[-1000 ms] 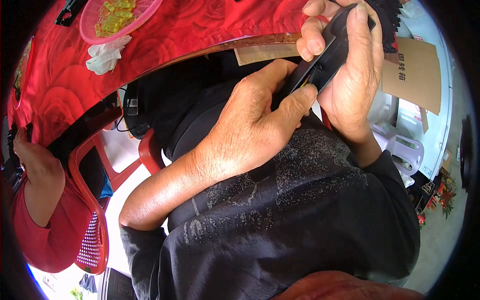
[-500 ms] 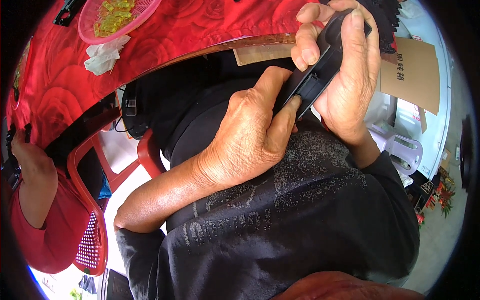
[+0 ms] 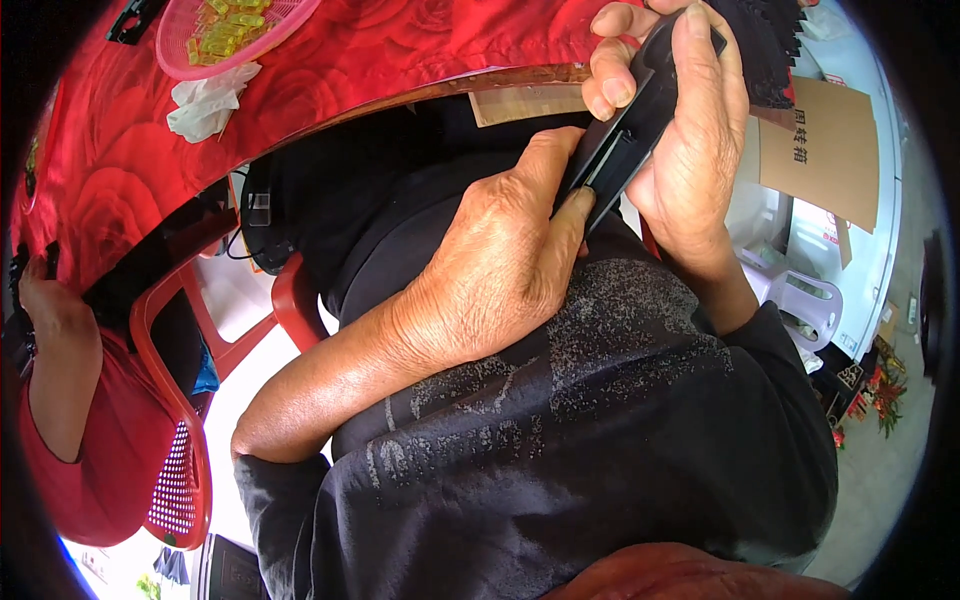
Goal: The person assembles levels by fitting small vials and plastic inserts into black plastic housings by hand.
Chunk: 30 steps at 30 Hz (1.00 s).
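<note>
A long black plastic piece [image 3: 622, 140] with a recessed slot along one side is held at a slant between both my hands, above my lap. My left hand [image 3: 505, 255] grips its lower end, thumb tip pressed at the slot and index finger along the far side. Around the upper end curls my right hand [image 3: 690, 150], with the thumb lying along the edge and the fingertips on the opposite side. Inside the slot a thin pale line shows beside my left thumb. Whatever lies under that thumb is hidden.
On the red rose-patterned tablecloth [image 3: 400, 40] stand a pink basket [image 3: 170, 60] of small clear-yellow pieces and a crumpled white tissue [image 3: 208, 105]. Black parts are piled [image 3: 765, 50] at the far right. A cardboard box [image 3: 830, 150], a red chair [image 3: 190, 400] and a co-worker's arm [image 3: 65, 370] flank me.
The black piece and my right hand have shifted slightly left and turned a little. More of the slot's inside and its pale line now shows. Both hands keep their hold.
</note>
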Motion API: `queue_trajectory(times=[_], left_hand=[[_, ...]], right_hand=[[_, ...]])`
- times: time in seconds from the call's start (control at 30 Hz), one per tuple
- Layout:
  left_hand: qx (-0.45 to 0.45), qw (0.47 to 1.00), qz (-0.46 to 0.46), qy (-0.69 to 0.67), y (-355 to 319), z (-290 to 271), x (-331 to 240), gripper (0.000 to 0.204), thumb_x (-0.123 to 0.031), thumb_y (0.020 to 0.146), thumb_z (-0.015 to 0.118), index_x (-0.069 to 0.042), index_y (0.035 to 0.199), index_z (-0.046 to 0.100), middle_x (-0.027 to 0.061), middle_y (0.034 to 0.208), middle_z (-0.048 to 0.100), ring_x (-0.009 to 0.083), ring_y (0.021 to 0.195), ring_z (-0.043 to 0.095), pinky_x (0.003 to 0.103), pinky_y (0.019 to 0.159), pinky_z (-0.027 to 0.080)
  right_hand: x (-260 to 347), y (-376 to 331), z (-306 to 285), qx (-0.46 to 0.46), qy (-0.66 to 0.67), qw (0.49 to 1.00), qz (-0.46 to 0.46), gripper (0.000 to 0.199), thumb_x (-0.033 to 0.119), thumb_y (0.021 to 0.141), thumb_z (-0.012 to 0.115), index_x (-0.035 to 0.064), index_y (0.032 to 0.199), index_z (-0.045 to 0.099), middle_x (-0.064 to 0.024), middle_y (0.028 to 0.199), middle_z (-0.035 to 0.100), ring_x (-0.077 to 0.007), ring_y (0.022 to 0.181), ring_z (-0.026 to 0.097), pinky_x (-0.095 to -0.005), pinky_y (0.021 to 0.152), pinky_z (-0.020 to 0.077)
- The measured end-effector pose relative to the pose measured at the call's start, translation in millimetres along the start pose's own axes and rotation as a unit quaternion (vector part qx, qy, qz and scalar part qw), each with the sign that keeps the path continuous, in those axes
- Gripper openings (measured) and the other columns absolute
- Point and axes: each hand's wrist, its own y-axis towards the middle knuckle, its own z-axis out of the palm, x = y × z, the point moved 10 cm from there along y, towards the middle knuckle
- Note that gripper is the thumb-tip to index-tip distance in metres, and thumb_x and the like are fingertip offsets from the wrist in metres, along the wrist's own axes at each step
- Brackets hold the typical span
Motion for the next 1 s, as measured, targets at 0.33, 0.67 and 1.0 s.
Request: queue_trajectory(times=[0.33, 0.67, 1.0], left_hand=[[0.005, 1.0, -0.015, -0.02, -1, -2, 4, 0.038, -0.004, 0.103, 0.05, 0.003, 0.14, 0.044, 0.007, 0.087, 0.063, 0.012, 0.074, 0.064, 0.027, 0.069, 0.053], [-0.046, 0.99, 0.128, 0.027, -9, -26, -12, 0.074, 0.006, 0.082, 0.062, -0.005, 0.152, 0.037, 0.0151, 0.133, 0.055, 0.0208, 0.11, 0.063, 0.035, 0.094, 0.052], [-0.029, 0.936, 0.215, 0.277, -5, -27, -51, 0.092, -0.037, 0.066, 0.092, -0.008, 0.143, 0.052, 0.0219, 0.142, 0.045, 0.0394, 0.125, 0.056, 0.045, 0.099, 0.052]], right_hand=[[-10, 2, -3, 0.001, -0.001, 1.0, 0.01, 0.022, 0.029, 0.111, 0.04, 0.0106, 0.118, 0.048, -0.0112, 0.098, 0.061, -0.0133, 0.063, 0.056, -0.0271, 0.056, 0.0475], [-22, 16, -14, 0.0, -0.016, 0.999, 0.028, 0.021, 0.029, 0.11, 0.045, 0.0102, 0.115, 0.051, -0.0104, 0.095, 0.063, -0.0143, 0.065, 0.057, -0.0285, 0.058, 0.0482], [-18, 30, -8, 0.004, -0.033, 0.999, 0.028, 0.024, 0.032, 0.108, 0.048, 0.0088, 0.112, 0.052, -0.0101, 0.094, 0.064, -0.0141, 0.065, 0.057, -0.0279, 0.057, 0.0486]])
